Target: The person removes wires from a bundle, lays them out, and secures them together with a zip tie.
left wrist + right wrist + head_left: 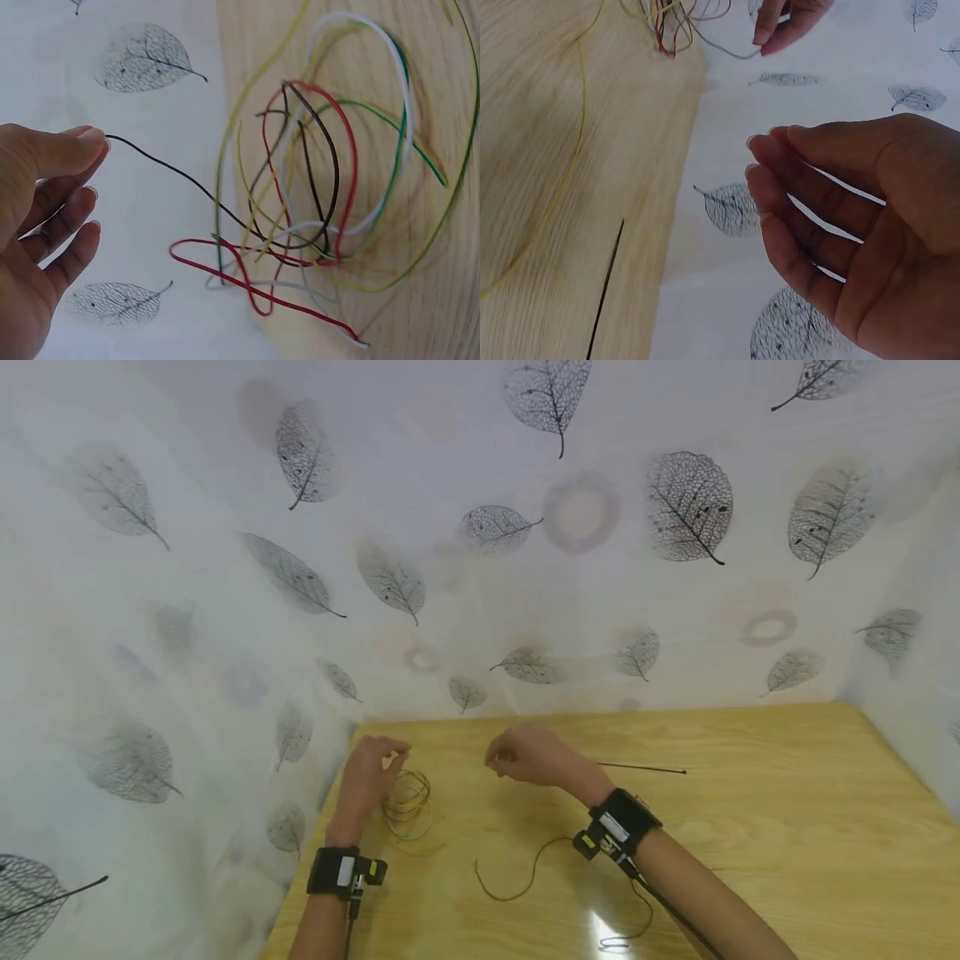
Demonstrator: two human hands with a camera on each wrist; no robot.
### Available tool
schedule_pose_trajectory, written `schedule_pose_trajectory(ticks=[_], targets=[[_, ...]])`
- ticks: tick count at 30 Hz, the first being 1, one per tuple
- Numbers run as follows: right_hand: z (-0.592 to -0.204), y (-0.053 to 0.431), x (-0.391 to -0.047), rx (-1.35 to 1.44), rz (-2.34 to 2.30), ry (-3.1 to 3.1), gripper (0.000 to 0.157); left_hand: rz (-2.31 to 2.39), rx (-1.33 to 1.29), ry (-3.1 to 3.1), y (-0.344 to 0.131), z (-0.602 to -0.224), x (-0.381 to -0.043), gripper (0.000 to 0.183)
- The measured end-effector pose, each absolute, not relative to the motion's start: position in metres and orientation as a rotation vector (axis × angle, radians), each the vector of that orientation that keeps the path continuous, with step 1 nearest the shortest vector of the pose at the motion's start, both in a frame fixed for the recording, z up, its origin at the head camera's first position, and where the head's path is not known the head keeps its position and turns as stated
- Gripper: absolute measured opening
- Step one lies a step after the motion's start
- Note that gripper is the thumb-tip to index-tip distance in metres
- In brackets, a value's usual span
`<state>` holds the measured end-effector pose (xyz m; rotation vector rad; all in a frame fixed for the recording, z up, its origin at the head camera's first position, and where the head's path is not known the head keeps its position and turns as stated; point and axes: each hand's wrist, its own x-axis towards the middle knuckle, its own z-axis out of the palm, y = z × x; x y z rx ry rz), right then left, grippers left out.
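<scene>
My left hand pinches the end of a dark wire between thumb and forefinger, its other fingers bent loosely. That wire runs down into a loose tangle of wires at the table's left side. In the left wrist view the tangle holds a red wire, a white wire, a green wire and a yellow wire, looped over one another. My right hand hovers to the right of the tangle, fingers softly curved, thumb near the forefinger, with nothing visible between them.
A thin dark straight strand lies on the wooden table beyond my right wrist. One separate curved wire lies between my forearms, passing under the right one. Leaf-printed white sheeting stands behind and to both sides. Camera cables run along both forearms.
</scene>
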<state>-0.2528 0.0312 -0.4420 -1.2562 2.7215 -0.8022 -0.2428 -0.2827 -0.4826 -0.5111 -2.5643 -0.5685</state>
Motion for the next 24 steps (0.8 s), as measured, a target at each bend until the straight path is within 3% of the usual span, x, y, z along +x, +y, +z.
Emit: schedule_pose_trajectory(ticks=[9, 17, 24], targets=[[-0.452, -0.037, -0.27, -1.064, -1.117, 2.371, 0.024, -0.709, -0.646, -2.563, -0.261, -0.471, -0.232, 0.015], [-0.465, -0.052, -0.272, -0.766, -1.525, 2.221, 0.025, -0.908, -0.675, -2.641, -0.249, -0.472, -0.232, 0.02], [-0.467, -0.055, -0.271, -0.812, -1.493, 2.397, 0.018, -0.925, -0.617, -2.679, -0.254, -0.467, -0.228, 0.025]])
